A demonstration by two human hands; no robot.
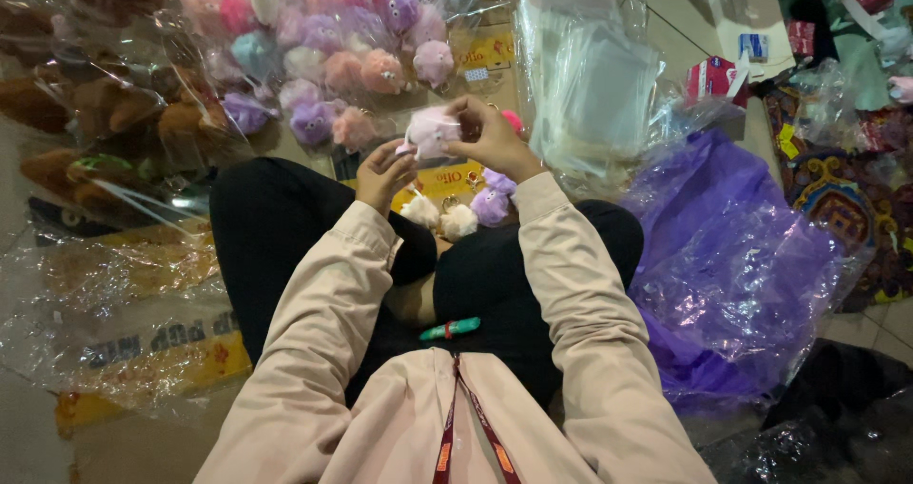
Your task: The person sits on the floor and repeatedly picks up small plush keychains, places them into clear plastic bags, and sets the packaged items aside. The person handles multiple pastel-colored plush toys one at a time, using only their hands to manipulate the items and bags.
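Note:
Both hands are raised in front of me over my crossed legs. My right hand (493, 140) grips a small pink fluffy toy in a clear bag (431, 132) from the right side. My left hand (383, 172) holds the bag's lower left edge with its fingertips. Below the hands, on the floor between my legs, lie loose fluffy toys: white ones (439, 215) and a purple one (493, 203), with metal key rings. A green pen-like item (451, 329) rests on my lap.
A clear bag of several pastel fluffy toys (333, 56) lies ahead. Brown plush toys in plastic (105, 113) are at the left. A stack of clear bags (594, 75) stands ahead right. A crumpled purple plastic sheet (732, 256) lies at my right. Flattened cardboard (124, 351) is at left.

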